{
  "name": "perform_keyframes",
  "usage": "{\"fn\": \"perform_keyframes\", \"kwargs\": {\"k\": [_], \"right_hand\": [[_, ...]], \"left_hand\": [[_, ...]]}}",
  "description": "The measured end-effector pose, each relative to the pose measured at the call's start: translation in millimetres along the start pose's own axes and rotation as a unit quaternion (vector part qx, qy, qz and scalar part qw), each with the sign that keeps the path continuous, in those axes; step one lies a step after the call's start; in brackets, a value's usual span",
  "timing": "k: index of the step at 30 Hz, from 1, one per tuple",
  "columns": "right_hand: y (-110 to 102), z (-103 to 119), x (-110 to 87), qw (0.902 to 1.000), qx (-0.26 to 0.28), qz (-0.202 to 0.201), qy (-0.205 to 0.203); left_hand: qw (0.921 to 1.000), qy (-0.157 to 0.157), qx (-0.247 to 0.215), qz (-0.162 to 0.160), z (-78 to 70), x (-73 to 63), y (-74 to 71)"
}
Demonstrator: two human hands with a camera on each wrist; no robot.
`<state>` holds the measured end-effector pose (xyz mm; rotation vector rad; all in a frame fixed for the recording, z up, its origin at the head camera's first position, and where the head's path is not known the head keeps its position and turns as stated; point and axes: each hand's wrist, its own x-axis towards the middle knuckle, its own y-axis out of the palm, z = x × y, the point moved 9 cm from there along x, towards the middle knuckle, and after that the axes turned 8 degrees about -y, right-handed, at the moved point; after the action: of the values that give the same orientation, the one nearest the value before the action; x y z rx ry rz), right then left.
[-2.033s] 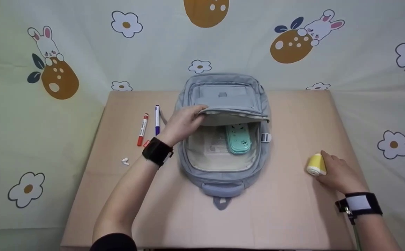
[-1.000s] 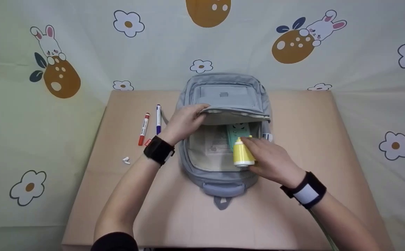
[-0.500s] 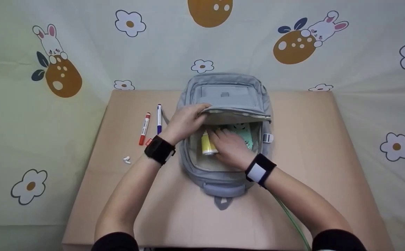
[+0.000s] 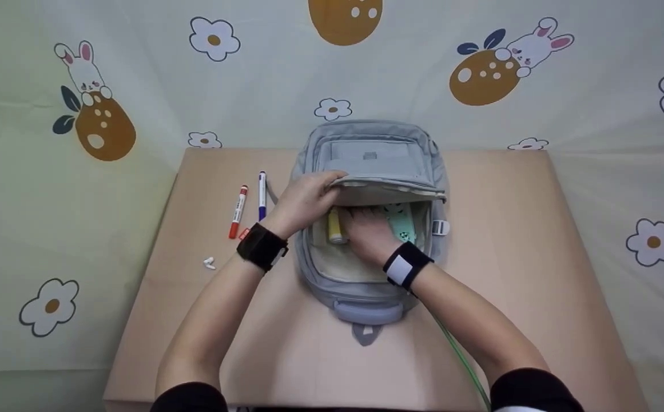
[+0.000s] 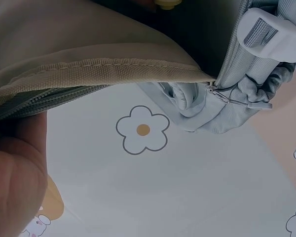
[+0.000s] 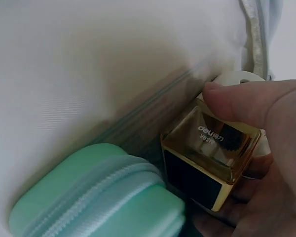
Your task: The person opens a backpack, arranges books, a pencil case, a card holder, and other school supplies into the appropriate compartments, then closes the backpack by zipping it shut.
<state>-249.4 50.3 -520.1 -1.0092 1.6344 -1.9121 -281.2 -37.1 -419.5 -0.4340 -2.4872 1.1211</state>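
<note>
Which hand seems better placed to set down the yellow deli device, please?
Probably the right hand: it grips the yellow deli device inside the backpack, while the left hand holds up the front flap.

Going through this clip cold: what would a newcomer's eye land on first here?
Probably the grey-blue backpack in the middle of the table, held open by the left hand. Next, the bright yellow item gripped by the right hand inside it, with a mint-green case on that hand's other side. The rabbit-and-flower backdrop behind the table also draws attention.
</note>
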Motion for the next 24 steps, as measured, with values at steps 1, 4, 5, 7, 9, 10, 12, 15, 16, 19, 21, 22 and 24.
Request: {"fn": "perform_keyframes", "kwargs": {"k": [1,4,5,7,9,10,12,15,16,19,21,22,24], "right_hand": [[1.2,-0.8,-0.2,1.0,0.004,0.002,0.003],[3.6,-2.8,-0.9,0.9999,0.009,0.007,0.01],[4.2,-3.3,-1.2,0.9998,0.01,0.009,0.012],[4.3,-3.8,-1.6,0.9997,0.013,0.012,0.017],[3.1,-3.6,-2.2,0.9995,0.02,0.013,0.021],[1.5,-3.1,-2.5,0.9994,0.024,0.013,0.022],[-3.5,-0.6,-4.3,0.9993,0.03,0.011,0.019],[-16.8,9.2,-11.8,0.9996,0.022,-0.006,-0.018],[-23.1,14.3,-15.8,0.9989,0.017,-0.018,-0.04],[-48.6,31.7,-32.3,0.9905,0.009,-0.071,-0.118],[-71.3,41.8,-45.4,0.9782,0.011,-0.124,-0.167],[-83.9,45.2,-52.4,0.9704,0.011,-0.154,-0.186],[-110.4,48.2,-66.0,0.9527,0.008,-0.216,-0.214]], "left_hand": [[1.0,0.0,-0.001,0.0,-0.1,0.1,0.0],[1.0,0.002,-0.003,0.002,-0.1,0.4,0.7],[1.0,0.002,-0.003,0.002,0.2,0.4,0.9],[1.0,0.001,-0.001,0.002,0.7,0.3,1.2],[1.0,0.0,0.001,0.002,1.2,0.0,1.4],[1.0,-0.001,0.001,0.002,1.6,-0.1,1.2],[1.0,-0.004,0.002,0.001,2.4,-0.2,1.0],[1.0,-0.007,-0.001,0.003,3.3,-0.5,1.4],[1.0,-0.009,-0.002,0.003,3.9,-0.8,1.3],[0.9999,-0.01,-0.006,0.003,4.5,-2.3,1.6],[0.9999,-0.008,-0.008,0.001,4.5,-3.3,1.8],[0.9999,-0.005,-0.009,0.001,4.3,-4.0,1.9],[1.0,0.002,-0.005,0.0,3.8,-5.4,2.7]]}}
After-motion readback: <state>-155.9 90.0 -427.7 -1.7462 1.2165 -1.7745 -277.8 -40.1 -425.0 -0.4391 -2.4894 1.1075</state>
